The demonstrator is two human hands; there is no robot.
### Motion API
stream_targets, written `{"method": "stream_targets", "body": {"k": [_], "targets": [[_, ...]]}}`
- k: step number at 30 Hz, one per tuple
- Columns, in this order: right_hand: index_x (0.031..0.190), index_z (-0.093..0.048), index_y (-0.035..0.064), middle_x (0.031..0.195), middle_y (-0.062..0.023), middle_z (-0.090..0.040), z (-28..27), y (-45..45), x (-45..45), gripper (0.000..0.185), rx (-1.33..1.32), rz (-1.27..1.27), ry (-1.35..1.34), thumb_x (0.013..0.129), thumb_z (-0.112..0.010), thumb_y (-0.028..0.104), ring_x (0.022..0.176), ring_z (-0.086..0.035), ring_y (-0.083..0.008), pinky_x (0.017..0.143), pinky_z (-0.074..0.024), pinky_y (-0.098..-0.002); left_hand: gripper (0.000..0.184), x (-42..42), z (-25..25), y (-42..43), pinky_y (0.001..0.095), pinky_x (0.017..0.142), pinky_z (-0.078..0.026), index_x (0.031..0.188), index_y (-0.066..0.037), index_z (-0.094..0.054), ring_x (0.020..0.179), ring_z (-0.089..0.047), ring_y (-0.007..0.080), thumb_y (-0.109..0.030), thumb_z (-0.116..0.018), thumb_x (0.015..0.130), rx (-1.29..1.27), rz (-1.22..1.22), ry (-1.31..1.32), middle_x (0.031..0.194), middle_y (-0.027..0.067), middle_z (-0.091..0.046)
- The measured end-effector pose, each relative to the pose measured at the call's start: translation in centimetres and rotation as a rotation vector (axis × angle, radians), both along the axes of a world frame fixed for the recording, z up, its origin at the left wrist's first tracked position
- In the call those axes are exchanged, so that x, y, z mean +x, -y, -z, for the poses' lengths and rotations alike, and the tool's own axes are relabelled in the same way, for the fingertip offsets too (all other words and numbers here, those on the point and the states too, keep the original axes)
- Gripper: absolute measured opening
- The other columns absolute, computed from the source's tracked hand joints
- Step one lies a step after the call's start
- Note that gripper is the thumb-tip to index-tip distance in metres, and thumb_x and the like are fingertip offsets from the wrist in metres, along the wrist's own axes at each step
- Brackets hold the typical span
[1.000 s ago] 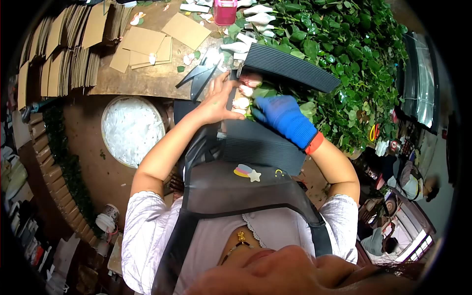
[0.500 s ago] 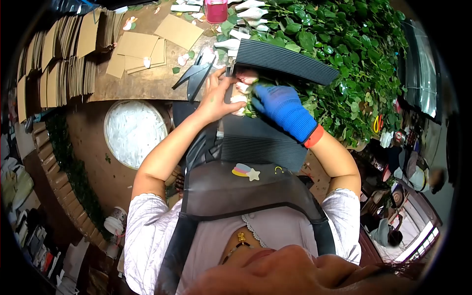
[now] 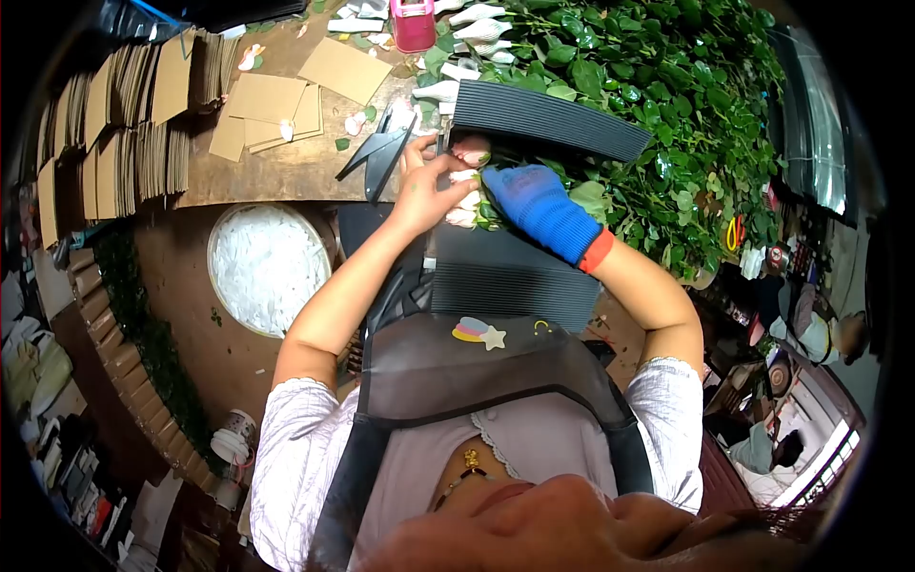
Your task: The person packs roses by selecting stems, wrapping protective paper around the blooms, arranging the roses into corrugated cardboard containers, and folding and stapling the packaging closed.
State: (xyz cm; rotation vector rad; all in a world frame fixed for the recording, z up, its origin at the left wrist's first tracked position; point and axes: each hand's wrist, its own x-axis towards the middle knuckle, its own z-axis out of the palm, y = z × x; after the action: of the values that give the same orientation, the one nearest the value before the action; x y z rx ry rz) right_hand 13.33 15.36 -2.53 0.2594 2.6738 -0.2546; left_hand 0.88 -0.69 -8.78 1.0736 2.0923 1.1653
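Note:
Pale pink roses (image 3: 471, 149) lie close together on a black ridged sheet, heads toward the left. My bare left hand (image 3: 429, 189) reaches in from the left, with thumb and forefinger closed on a rose head. Opposite it, my right hand (image 3: 529, 195), in a blue glove with an orange cuff, is closed around the green base of the roses; its fingertips are partly hidden. A ridged black flap (image 3: 553, 119) stands raised just beyond both hands. The lower ridged part of the sheet (image 3: 515, 294) extends toward my apron.
Dark scissors (image 3: 379, 157) lie left of my left hand, near loose cardboard pieces (image 3: 345, 70). Stacked cardboard (image 3: 133, 157) stands far left. Leafy stems (image 3: 658, 105) cover the right side. A pink container (image 3: 414, 27) and white mesh sleeves (image 3: 481, 30) sit behind. A round tub (image 3: 270, 270) stands below.
My left thumb has moved up toward the forefinger, closing the gap around the rose heads. My right hand stays beside the roses, shifted slightly. The whole view has tilted a little.

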Motion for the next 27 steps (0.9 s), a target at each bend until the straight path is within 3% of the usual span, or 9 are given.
{"method": "stream_targets", "body": {"k": [6, 9, 10, 13, 16, 19, 20, 24, 27], "targets": [[0.105, -0.065, 0.0141, 0.092, -0.0122, -0.072, -1.3, -1.0, 0.2, 0.034, 0.043, 0.203, -0.073, 0.097, -0.057, 0.046, 0.082, -0.070, -0.0340, 0.069, -0.0558, -0.0484, 0.032, 0.3, 0.6, 0.3, 0.0464, 0.110, -0.035, 0.102, -0.014, -0.075, 0.124, -0.042, 0.0358, -0.030, -0.086, 0.076, 0.077, -0.003, 0.026, 0.145, 0.0210, -0.041], [0.111, -0.068, 0.0184, 0.103, -0.0134, -0.072, -0.5, -2.2, -0.6, 0.035, -0.080, 0.226, 0.001, 0.096, -0.057, 0.047, 0.090, -0.070, -0.0337, 0.077, -0.0562, -0.0478, 0.044, 0.4, 0.9, 0.3, 0.0484, 0.111, -0.032, 0.112, -0.009, -0.066, 0.124, -0.042, 0.0376, -0.028, -0.085, 0.077, 0.072, 0.004, -0.076, 0.144, 0.0234, -0.041], [0.116, -0.068, 0.0239, 0.113, -0.0112, -0.071, -0.2, -2.6, -0.5, 0.034, -0.111, 0.234, 0.045, 0.097, -0.050, 0.046, 0.102, -0.069, -0.0328, 0.089, -0.0549, -0.0476, 0.056, 0.2, 1.1, 0.3, 0.0495, 0.112, -0.030, 0.119, -0.005, -0.055, 0.127, -0.041, 0.0393, -0.027, -0.085, 0.077, 0.082, 0.014, -0.041, 0.140, 0.0249, -0.042], [0.116, -0.068, 0.0199, 0.116, -0.0144, -0.070, -0.3, -2.4, -0.7, 0.035, -0.136, 0.238, 0.040, 0.097, -0.050, 0.043, 0.106, -0.068, -0.0327, 0.091, -0.0537, -0.0492, 0.069, 0.0, -0.2, -0.1, 0.0488, 0.113, -0.029, 0.127, -0.003, -0.049, 0.129, -0.040, 0.0389, -0.028, -0.087, 0.075, 0.064, -0.014, 0.066, 0.137, 0.0244, -0.043], [0.116, -0.068, 0.0148, 0.114, -0.0173, -0.070, 1.5, -1.6, -0.1, 0.034, 0.074, 0.102, -0.259, 0.098, -0.049, 0.037, 0.102, -0.069, -0.0350, 0.088, -0.0548, -0.0492, 0.061, -0.3, 0.2, -1.0, 0.0460, 0.112, -0.032, 0.120, -0.003, -0.062, 0.129, -0.039, 0.0396, -0.036, -0.086, 0.075, 0.005, -0.012, -0.002, 0.135, 0.0229, -0.043], [0.115, -0.068, 0.0115, 0.107, -0.0176, -0.072, -1.4, -1.2, -1.1, 0.032, -0.044, 0.176, 0.030, 0.098, -0.049, 0.031, 0.097, -0.071, -0.0367, 0.082, -0.0564, -0.0485, 0.052, -0.1, 0.2, -2.1, 0.0449, 0.109, -0.036, 0.103, -0.003, -0.071, 0.129, -0.039, 0.0401, -0.042, -0.087, 0.073, -0.049, -0.091, 0.048, 0.135, 0.0224, -0.044], [0.103, -0.065, 0.0128, 0.087, -0.0126, -0.071, -1.7, -1.0, -0.9, 0.029, 0.008, 0.131, -0.040, 0.093, -0.059, 0.039, 0.080, -0.070, -0.0342, 0.068, -0.0550, -0.0483, 0.051, 0.0, 0.4, -2.1, 0.0451, 0.109, -0.037, 0.102, -0.003, -0.071, 0.129, -0.040, 0.0397, -0.042, -0.087, 0.074, -0.029, -0.085, 0.002, 0.135, 0.0223, -0.044], [0.098, -0.067, 0.0129, 0.084, -0.0126, -0.072, -4.2, -1.1, -0.6, 0.033, 0.008, 0.217, -0.202, 0.097, -0.056, 0.045, 0.078, -0.071, -0.0324, 0.063, -0.0544, -0.0476, 0.044, 0.0, 1.2, -2.0, 0.0443, 0.107, -0.040, 0.101, -0.004, -0.072, 0.129, -0.042, 0.0382, -0.035, -0.087, 0.074, 0.041, -0.077, -0.029, 0.135, 0.0216, -0.045], [0.091, -0.069, 0.0113, 0.085, -0.0129, -0.073, -2.6, -0.9, -2.1, 0.039, 0.012, 0.283, -0.032, 0.098, -0.054, 0.046, 0.078, -0.071, -0.0325, 0.064, -0.0549, -0.0470, 0.041, -0.1, 1.0, -1.9, 0.0430, 0.104, -0.042, 0.102, -0.006, -0.073, 0.125, -0.045, 0.0362, -0.030, -0.090, 0.072, 0.088, -0.089, -0.027, 0.134, 0.0200, -0.046]]}}
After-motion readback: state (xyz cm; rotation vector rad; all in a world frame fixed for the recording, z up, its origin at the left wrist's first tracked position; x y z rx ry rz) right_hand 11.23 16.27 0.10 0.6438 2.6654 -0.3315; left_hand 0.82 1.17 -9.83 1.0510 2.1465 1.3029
